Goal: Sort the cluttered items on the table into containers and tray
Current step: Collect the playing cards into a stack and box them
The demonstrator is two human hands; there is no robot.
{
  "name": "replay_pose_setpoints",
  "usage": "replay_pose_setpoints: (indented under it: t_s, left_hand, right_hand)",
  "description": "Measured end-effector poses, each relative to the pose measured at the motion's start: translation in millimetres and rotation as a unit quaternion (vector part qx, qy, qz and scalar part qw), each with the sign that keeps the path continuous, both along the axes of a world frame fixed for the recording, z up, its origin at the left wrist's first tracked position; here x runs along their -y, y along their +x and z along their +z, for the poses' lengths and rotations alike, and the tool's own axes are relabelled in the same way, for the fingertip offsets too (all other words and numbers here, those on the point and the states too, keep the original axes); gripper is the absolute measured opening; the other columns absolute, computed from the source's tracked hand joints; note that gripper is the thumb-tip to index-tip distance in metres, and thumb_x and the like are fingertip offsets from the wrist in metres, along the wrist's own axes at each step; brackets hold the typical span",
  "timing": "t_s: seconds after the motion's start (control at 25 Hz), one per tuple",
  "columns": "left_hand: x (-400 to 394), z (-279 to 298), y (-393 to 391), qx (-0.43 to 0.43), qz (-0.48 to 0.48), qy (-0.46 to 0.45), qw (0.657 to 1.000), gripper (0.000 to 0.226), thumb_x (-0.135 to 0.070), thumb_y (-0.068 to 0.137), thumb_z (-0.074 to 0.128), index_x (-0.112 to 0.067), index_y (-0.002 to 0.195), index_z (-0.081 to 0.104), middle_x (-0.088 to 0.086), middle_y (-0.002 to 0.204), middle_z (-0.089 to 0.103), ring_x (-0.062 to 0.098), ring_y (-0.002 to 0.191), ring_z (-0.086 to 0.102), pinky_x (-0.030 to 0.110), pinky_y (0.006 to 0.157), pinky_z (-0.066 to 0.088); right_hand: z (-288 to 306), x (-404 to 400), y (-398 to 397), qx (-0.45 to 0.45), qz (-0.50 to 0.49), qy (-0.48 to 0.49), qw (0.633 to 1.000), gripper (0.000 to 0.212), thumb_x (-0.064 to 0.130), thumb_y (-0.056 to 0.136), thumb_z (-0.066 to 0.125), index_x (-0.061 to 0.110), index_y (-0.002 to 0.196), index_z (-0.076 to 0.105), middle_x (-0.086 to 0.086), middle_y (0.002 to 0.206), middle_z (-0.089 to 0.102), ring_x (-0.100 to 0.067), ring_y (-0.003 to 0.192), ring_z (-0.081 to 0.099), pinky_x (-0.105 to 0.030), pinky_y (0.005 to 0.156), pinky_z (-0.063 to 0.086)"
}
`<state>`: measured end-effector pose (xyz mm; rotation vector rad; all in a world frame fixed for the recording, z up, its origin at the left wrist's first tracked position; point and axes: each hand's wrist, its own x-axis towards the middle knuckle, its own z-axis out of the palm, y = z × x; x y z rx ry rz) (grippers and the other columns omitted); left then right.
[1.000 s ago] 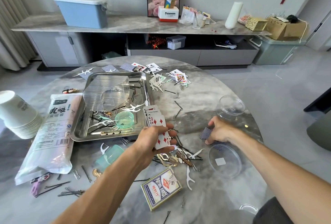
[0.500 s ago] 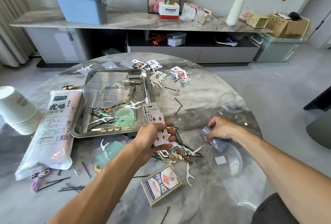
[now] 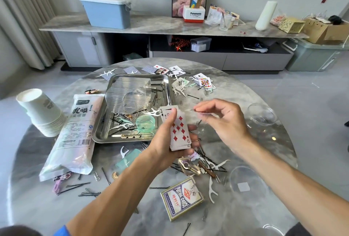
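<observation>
My left hand (image 3: 162, 143) grips a stack of playing cards (image 3: 178, 130) above the table's middle, a nine of diamonds on top. My right hand (image 3: 226, 122) is raised just right of the stack and pinches a single card (image 3: 200, 112), seen edge-on and blurred. Left of the hands lies the steel tray (image 3: 130, 139), holding hairpins, floss picks, a ribbed clear lid and a small green cup (image 3: 145, 123). A clear round container (image 3: 261, 116) stands at the right, with a clear lid (image 3: 247, 183) nearer me. The card box (image 3: 182, 198) lies in front.
Loose cards (image 3: 203, 82) and floss picks lie beyond the tray. A heap of hairpins, clips and picks (image 3: 205, 163) sits under my hands. A straw bag (image 3: 73, 135) and stacked paper cups (image 3: 43, 111) fill the left side. More hairpins (image 3: 79, 188) lie front left.
My right hand lifted a blue-backed card off the table near the clear lid and carried it up and left towards the stack. My left hand raised the stack slightly.
</observation>
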<state>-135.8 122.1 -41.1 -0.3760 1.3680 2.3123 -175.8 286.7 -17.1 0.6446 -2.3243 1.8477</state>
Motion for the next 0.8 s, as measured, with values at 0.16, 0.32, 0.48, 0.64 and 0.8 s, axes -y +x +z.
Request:
replay_pose_setpoints:
  t_s: [0.16,0.32,0.48,0.64,0.8]
  left_hand:
    - [21.4,18.3,4.3,-0.036,0.006,0.041,0.999,0.033,-0.04,0.096,0.049,-0.018,0.092,0.073,0.005,0.083,0.069,0.017,0.065,0.066,0.025,0.05,0.052]
    - [34.2,21.1,22.1,-0.045,-0.08,-0.008,0.996,0.021,-0.003,0.091,0.049,-0.004,0.1,0.068,0.015,0.095,0.074,0.028,0.081,0.073,0.024,0.047,0.052]
    - [28.9,23.5,44.5,-0.086,-0.185,-0.058,0.977,0.031,0.007,0.083,0.052,-0.004,0.107,0.067,0.016,0.103,0.072,0.034,0.092,0.071,0.026,0.05,0.054]
    - [27.2,34.5,67.0,-0.117,-0.233,-0.062,0.963,0.033,0.003,0.069,0.048,-0.008,0.088,0.072,0.014,0.088,0.069,0.028,0.08,0.07,0.022,0.046,0.049]
    - [22.5,28.3,85.6,-0.107,-0.297,0.05,0.947,0.041,-0.005,0.052,0.047,0.0,0.082,0.074,0.016,0.071,0.069,0.026,0.063,0.07,0.018,0.04,0.045]
  right_hand:
    - [-0.1,44.8,24.0,0.078,0.131,0.032,0.988,0.033,-0.006,0.068,0.059,0.02,0.079,0.077,-0.005,0.099,0.074,-0.014,0.093,0.068,-0.023,0.076,0.053]
    - [11.1,44.7,31.1,0.188,0.009,-0.146,0.971,0.038,0.014,0.066,0.069,0.017,0.104,0.067,-0.003,0.105,0.067,-0.016,0.091,0.063,-0.025,0.075,0.05]
    - [16.2,45.8,55.8,0.196,0.064,-0.13,0.97,0.055,0.005,0.072,0.069,0.019,0.124,0.058,-0.004,0.119,0.068,-0.016,0.102,0.066,-0.027,0.08,0.053]
    - [30.4,29.8,84.3,0.178,0.147,-0.217,0.948,0.051,-0.006,0.077,0.059,0.017,0.123,0.06,-0.011,0.122,0.067,-0.022,0.08,0.068,-0.028,0.049,0.053]
    - [14.6,18.8,114.0,0.289,0.307,-0.33,0.845,0.072,0.01,0.08,0.072,0.024,0.145,0.044,-0.011,0.117,0.067,-0.024,0.071,0.061,-0.034,0.054,0.053]
